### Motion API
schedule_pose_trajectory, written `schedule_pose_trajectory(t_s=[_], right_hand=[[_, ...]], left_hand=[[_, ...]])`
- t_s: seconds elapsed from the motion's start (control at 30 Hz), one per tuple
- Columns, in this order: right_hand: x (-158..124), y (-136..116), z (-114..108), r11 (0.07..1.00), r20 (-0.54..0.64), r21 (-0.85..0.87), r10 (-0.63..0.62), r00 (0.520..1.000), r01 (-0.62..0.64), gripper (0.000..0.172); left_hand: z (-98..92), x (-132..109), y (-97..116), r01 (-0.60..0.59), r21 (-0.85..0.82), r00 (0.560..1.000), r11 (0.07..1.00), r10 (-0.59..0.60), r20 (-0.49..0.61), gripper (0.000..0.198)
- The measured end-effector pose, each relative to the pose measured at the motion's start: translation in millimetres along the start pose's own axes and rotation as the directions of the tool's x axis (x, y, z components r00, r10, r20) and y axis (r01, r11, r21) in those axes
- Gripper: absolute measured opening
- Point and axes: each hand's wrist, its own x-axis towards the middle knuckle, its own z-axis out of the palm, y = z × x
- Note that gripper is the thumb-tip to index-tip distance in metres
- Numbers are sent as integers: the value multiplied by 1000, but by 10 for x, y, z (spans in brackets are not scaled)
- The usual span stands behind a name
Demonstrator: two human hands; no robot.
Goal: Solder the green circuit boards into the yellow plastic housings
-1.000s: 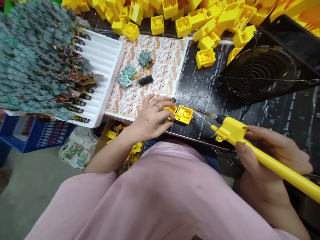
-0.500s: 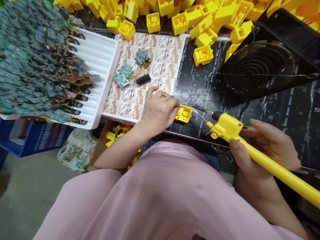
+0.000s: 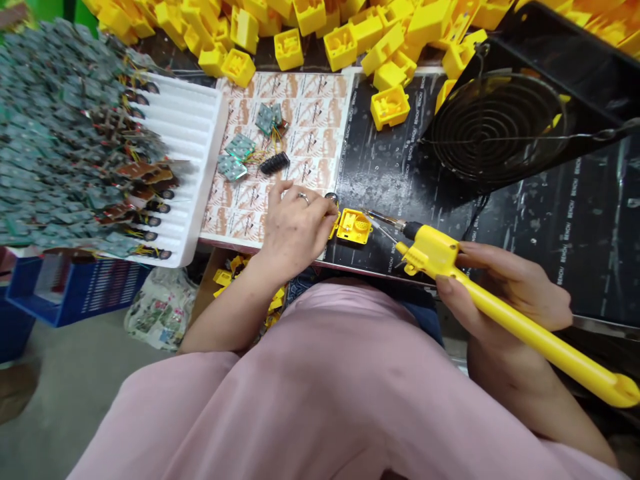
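Observation:
My left hand (image 3: 295, 227), with a ring on one finger, rests at the bench's near edge, fingers curled and pinching the left side of a small yellow plastic housing (image 3: 354, 226). A small round dark part sits at my fingertips. My right hand (image 3: 500, 290) is wrapped round the long yellow handle of a soldering iron (image 3: 500, 313). Its metal tip (image 3: 380, 218) points left, just to the right of the housing.
A black fan (image 3: 500, 127) stands at the right on the black mat (image 3: 395, 167). Yellow housings (image 3: 350, 33) are heaped along the back. A white tray (image 3: 190, 153) with many wired circuit boards (image 3: 60, 133) lies left. Loose boards (image 3: 240, 147) lie on patterned paper. A blue crate (image 3: 65, 287) stands below.
The iron's tip has come closer to the housing. My left hand has shifted slightly on the housing's left side. The view has slid a little.

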Motion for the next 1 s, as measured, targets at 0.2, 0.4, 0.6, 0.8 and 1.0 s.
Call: schedule_pose_trajectory(t_s=[0.2,0.4,0.6,0.8,1.0], right_hand=[[32,-123,54,996,-35,58,-65,997,67,39],[-10,-124,66,996,-33,34,-81,996,83,46],[77,-37,105,909,5,179,-384,923,377,33],[128,-88,150,892,55,116,-446,893,438,31],[232,-139,49,847,136,187,-524,841,497,24]], left_hand=[[-16,-26,-5,-15,-45,998,999,12,-58,10],[75,74,103,-37,7,999,999,37,-27,14],[72,115,128,-89,102,996,991,90,-6,20],[11,192,170,-92,150,992,984,77,104,25],[21,211,179,-103,182,991,978,84,106,27]])
